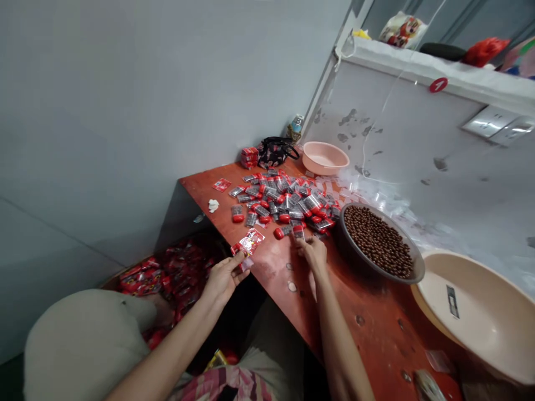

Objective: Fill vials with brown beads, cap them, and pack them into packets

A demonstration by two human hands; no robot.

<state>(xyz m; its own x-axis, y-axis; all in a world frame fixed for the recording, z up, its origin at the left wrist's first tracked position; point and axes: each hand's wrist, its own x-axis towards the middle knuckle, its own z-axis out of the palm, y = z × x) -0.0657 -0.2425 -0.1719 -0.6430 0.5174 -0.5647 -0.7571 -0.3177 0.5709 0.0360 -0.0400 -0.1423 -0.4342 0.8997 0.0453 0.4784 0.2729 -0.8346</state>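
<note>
My left hand point(225, 277) is closed on a red printed packet point(251, 240) at the table's near edge, its fingertips pinching the lower end. Out on the table, my right hand point(312, 252) has its fingers closed at a small clear pack with a red end point(298, 229), which lies at the front of the heap. The heap of clear red-ended packs point(288, 195) spreads over the table just beyond both hands; dark contents show through their sides. A loose pack point(237, 213) lies at the heap's left.
Right of the heap stands a grey basin point(346, 236) of brown balls, beside a large beige basin point(493, 312). A pink basin point(324, 170) and a black floral bag point(272, 153) are at the back. Many red packets point(184, 273) fill a container below the table's left edge.
</note>
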